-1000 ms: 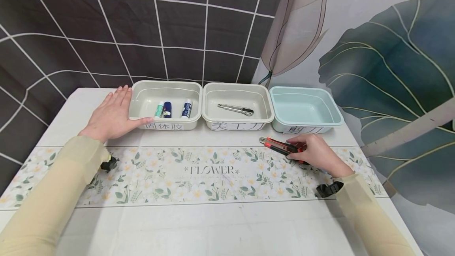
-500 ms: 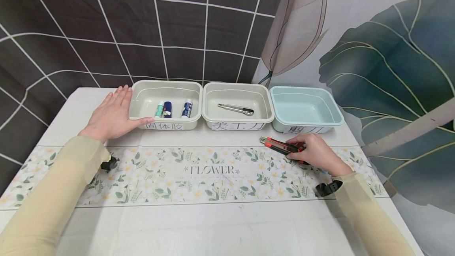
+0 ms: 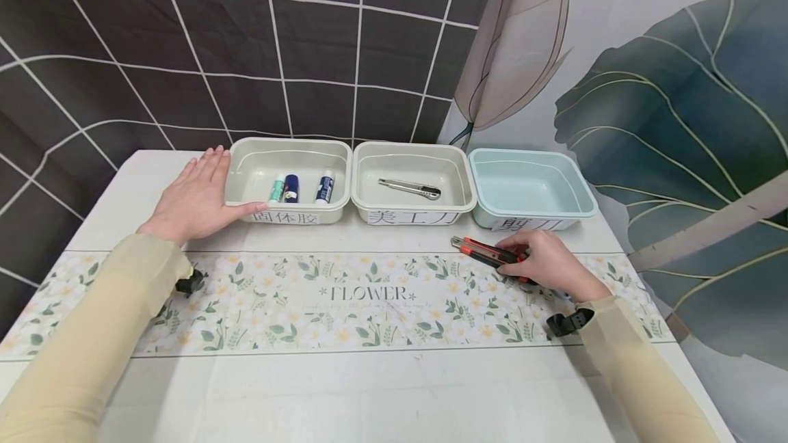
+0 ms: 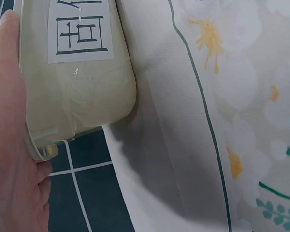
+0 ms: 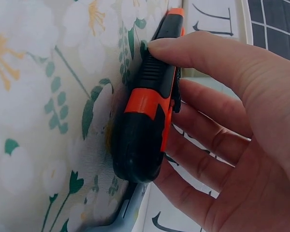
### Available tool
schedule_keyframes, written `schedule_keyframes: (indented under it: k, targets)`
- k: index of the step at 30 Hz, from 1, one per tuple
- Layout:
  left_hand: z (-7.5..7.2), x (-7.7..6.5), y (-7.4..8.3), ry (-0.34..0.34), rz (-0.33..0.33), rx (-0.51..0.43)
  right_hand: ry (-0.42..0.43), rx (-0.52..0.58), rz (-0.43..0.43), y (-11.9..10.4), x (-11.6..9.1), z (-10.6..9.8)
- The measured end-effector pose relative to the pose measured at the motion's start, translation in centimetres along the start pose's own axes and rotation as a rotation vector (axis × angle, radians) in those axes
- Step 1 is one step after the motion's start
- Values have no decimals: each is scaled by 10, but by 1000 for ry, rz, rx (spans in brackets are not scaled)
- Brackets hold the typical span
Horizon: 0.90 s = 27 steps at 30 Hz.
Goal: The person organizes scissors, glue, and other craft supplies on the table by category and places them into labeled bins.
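Note:
My right hand [image 3: 543,262] holds a black and red utility knife [image 3: 480,251] above the floral strip, its blade end towards the left. In the right wrist view, the thumb presses on the grip of the utility knife [image 5: 147,96] and the fingers curl round its other side. A grey-blue piece [image 5: 123,217] shows just beyond its rounded end, mostly hidden. My left hand [image 3: 193,200] lies with straight fingers along the left side of the cream bin [image 3: 335,214], thumb at its front rim. Several glue sticks [image 3: 291,188] lie in that bin.
A middle cream bin [image 3: 464,207] holds a silver utility knife [image 3: 409,189]. To its right stands a light blue bin [image 3: 523,186]. All three bear labels in front and stand in a row before the dark tiled backdrop [image 3: 320,33]. Lettering marks the cloth [image 3: 369,327].
Both hands keep their places. A small grey-blue piece now shows beside the right wrist. The head view has shifted very slightly.

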<state>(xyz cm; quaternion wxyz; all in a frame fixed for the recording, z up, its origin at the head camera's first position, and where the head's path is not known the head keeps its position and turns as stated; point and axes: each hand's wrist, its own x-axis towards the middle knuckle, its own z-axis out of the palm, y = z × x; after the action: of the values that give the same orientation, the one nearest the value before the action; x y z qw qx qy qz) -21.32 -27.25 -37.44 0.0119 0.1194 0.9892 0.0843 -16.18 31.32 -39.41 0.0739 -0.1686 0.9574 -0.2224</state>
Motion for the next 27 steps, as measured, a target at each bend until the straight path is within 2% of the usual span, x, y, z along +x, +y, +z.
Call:
schedule_keyframes:
  k: [10,27]
  targets:
    - [0,1,0,1,1,0,12,-24,-28,2,1,-1]
    - [1,0,0,3,-1,2,22,-14,-18,-6,0,-3]
